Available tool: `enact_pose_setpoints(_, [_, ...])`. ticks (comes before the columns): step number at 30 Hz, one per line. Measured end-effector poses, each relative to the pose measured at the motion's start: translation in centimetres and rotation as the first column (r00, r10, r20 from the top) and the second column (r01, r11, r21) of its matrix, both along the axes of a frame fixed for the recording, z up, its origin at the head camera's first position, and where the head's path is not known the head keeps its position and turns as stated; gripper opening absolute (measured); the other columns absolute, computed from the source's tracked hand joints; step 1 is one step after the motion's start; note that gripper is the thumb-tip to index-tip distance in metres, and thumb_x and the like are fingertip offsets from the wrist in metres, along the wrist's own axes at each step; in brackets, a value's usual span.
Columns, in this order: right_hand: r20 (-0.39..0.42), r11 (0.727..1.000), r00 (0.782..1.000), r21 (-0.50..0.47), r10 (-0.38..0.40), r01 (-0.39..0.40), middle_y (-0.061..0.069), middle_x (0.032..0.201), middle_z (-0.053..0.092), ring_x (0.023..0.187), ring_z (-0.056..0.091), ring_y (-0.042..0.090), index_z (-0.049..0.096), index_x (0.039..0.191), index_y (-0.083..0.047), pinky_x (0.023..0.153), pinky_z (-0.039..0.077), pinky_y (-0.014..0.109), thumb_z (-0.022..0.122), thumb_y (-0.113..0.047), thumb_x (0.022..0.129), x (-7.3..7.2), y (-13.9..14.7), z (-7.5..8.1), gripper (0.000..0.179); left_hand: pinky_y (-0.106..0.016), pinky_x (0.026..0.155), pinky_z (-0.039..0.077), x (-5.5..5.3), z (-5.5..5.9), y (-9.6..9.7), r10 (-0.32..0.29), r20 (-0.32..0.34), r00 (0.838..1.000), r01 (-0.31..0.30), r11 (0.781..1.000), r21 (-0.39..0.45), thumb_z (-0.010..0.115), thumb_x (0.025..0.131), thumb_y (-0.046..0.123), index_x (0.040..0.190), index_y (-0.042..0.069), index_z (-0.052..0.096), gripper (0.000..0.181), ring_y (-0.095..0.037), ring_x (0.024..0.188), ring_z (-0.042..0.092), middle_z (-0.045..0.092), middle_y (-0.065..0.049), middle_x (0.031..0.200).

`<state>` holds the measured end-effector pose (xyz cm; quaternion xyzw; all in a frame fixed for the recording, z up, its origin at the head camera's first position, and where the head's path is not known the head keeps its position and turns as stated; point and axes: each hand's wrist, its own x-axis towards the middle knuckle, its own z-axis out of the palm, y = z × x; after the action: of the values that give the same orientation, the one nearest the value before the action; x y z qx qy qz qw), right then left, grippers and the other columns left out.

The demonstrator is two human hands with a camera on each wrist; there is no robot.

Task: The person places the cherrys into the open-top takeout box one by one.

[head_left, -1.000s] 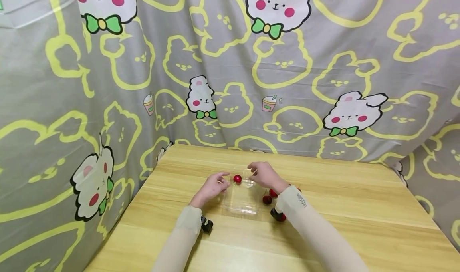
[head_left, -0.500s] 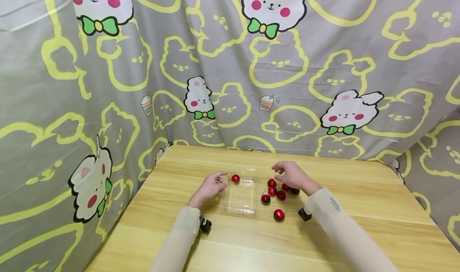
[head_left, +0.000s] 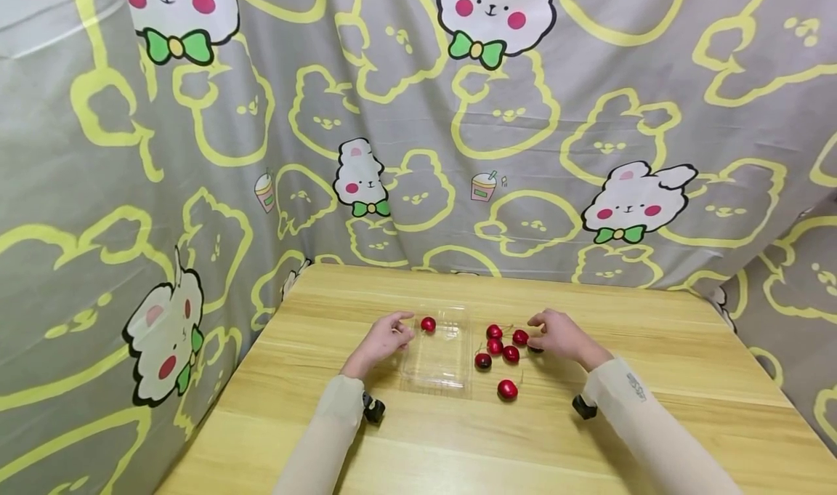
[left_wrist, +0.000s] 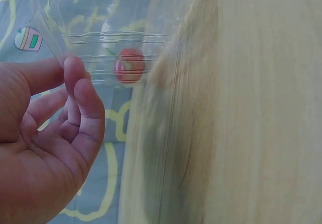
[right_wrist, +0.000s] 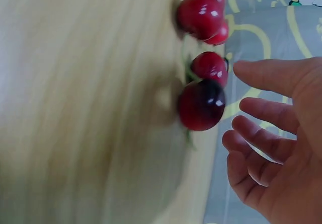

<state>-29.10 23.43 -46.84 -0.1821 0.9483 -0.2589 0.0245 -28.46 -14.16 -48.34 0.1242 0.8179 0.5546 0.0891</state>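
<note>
A clear plastic box (head_left: 437, 368) stands on the table with one red cherry (head_left: 428, 324) inside, near its far left corner. At the box's left rim, my left hand (head_left: 382, 340) pinches the edge between thumb and fingertips, as the left wrist view shows. Several red cherries (head_left: 511, 354) with stems lie loosely grouped to the right of the box. Over the right end of that group hovers my right hand (head_left: 562, 335), fingers loosely bent and apart. A dark red cherry (right_wrist: 201, 104) is closest to its fingertips in the right wrist view; nothing is held there.
One cherry (head_left: 507, 389) lies apart, closer to the front than the others. The wooden table (head_left: 660, 379) is backed by a grey patterned curtain (head_left: 418, 117) at the rear and left. Black wrist cameras (head_left: 584, 408) hang under both sleeves.
My right hand has moved from above the box to the right, over the cherries, and come lower. My left hand stays at the box's left rim.
</note>
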Motion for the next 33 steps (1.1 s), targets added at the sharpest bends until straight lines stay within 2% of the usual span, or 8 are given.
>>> enact_pose_setpoints(6, [0.003,0.999,1.0,0.032,-0.01,0.01,0.013,0.095,0.06,0.08,0.057,0.023,0.065,0.105,0.007,0.071,0.05,0.04,0.077,-0.017,0.077,0.0,0.6,-1.1,0.039,-0.039,0.069,0.054,-0.2,0.1,0.0,0.007,-0.006,1.0,-0.007,1.0,-0.001,0.058,0.092,0.002,0.137,-0.003,0.044,0.047,-0.032,0.076,0.06,0.056,-0.01,0.086])
enact_pose_setpoints(14, [0.045,1.0,0.999,0.011,-0.015,0.015,0.005,0.086,0.064,0.078,0.06,0.02,0.067,0.099,0.002,0.071,0.052,0.036,0.076,-0.011,0.077,0.0,0.9,-2.1,0.028,-0.039,0.068,0.054,-0.1,0.2,0.0,0.005,0.0,1.0,-0.005,1.0,-0.006,0.059,0.092,0.003,0.137,-0.003,0.045,0.047,-0.031,0.076,0.06,0.056,-0.01,0.086])
enact_pose_setpoints(27, [0.062,0.999,0.997,-0.024,-0.035,0.036,0.006,0.09,0.065,0.081,0.062,0.022,0.065,0.105,0.003,0.071,0.053,0.038,0.073,-0.011,0.08,0.6,1.8,-1.9,0.029,-0.036,0.065,0.053,-0.3,0.1,-0.1,-0.002,-0.011,1.0,0.002,1.0,-0.007,0.058,0.093,0.004,0.137,-0.003,0.045,0.047,-0.032,0.075,0.06,0.056,-0.009,0.084])
enact_pose_setpoints(33, [0.012,0.998,0.999,-0.049,-0.039,0.04,0.008,0.093,0.064,0.08,0.061,0.02,0.064,0.107,0.003,0.07,0.053,0.038,0.073,-0.012,0.081,0.9,2.0,-1.2,0.03,-0.041,0.067,0.053,-0.4,0.0,-0.1,-0.002,-0.008,1.0,0.002,1.0,-0.006,0.059,0.093,0.005,0.137,-0.002,0.045,0.047,-0.033,0.075,0.06,0.055,-0.011,0.085])
